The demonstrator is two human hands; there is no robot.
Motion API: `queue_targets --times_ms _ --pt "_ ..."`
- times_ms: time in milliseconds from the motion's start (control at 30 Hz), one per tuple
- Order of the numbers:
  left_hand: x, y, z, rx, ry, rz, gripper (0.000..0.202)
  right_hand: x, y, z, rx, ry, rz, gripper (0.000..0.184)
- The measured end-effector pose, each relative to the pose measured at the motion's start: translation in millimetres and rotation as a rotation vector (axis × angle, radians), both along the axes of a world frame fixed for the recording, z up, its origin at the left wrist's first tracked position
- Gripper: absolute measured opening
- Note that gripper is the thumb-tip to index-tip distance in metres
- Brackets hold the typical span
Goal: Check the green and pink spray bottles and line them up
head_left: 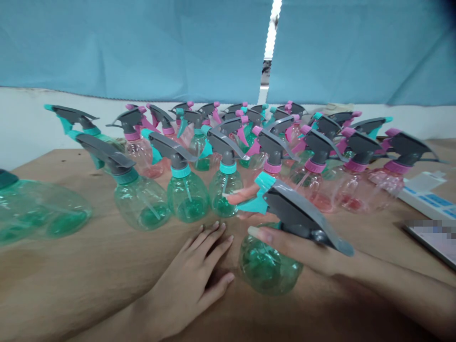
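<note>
Green bottle (269, 270) | right hand (313, 251): grip clamped round neck, likely for steadiness | left hand (190, 275): grip apart, on surface (107, 266)

A brown wooden table (71, 280) carries clustered spray bottles (188, 199), some green, others pink, with a white-and-blue item (425, 197) and a flat dark-edged object (436, 240) at right

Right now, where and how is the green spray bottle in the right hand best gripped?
Probably by the neck under the sprayer head, from the right, as the right hand does: thumb in front, fingers behind. The green spray bottle bulges below, and the turquoise trigger points left, so avoid that side.
</note>
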State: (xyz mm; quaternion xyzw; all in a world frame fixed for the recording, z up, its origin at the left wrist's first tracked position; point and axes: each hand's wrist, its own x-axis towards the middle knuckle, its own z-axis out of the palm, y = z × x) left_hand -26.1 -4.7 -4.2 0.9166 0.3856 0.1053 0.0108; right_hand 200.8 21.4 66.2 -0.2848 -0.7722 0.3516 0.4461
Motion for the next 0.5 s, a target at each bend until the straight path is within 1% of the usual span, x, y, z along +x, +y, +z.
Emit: queue_targets --times_ms 100,167,333,500 --pt "-0.8 -0.4 -0.5 -0.004 -0.001 -0.005 0.052 -0.4 -0.7 0.7 -0.051 0.079 0.065 0.041" --pt "-0.9 -0.7 -0.2 -0.002 0.001 -0.007 0.052 -1.4 -0.9 1.3 -0.068 0.11 0.083 0.042" --pt "0.7 -0.3 1.6 -0.019 -0.015 -0.002 0.051 -2.2 -1.1 2.4 -0.089 0.12 0.084 0.043" --pt "1.0 0.8 0.9 -0.014 -0.013 -0.001 0.052 -2.0 -0.6 2.7 -0.067 0.098 0.078 0.044"
